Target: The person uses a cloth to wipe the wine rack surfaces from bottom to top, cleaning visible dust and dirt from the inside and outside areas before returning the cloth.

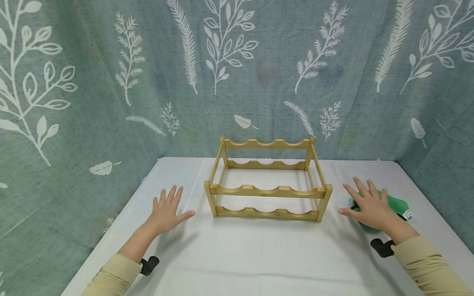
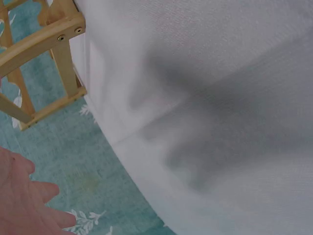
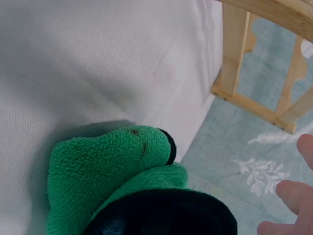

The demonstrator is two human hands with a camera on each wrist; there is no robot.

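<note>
A two-tier wooden rack (image 1: 268, 191) with scalloped rails stands on the white-covered table. My left hand (image 1: 165, 211) hovers to the left of the rack, fingers spread and holding nothing. To the rack's right, my right hand (image 1: 372, 207) is held out over a folded green terry cloth (image 1: 399, 205), also with spread fingers and nothing in them. The cloth has black edging and a white tag, and the hand hides part of it in the head view. In the right wrist view the cloth (image 3: 98, 166) lies on the table, with dark marks near one fold.
A white cloth (image 1: 229, 250) covers the table, with creases running across it. Blue-green curtains (image 1: 148, 74) with white leaf prints hang behind the table and along both sides. A black wrist camera mount (image 1: 149, 266) sits at the left wrist, another black mount (image 1: 382, 248) at the right.
</note>
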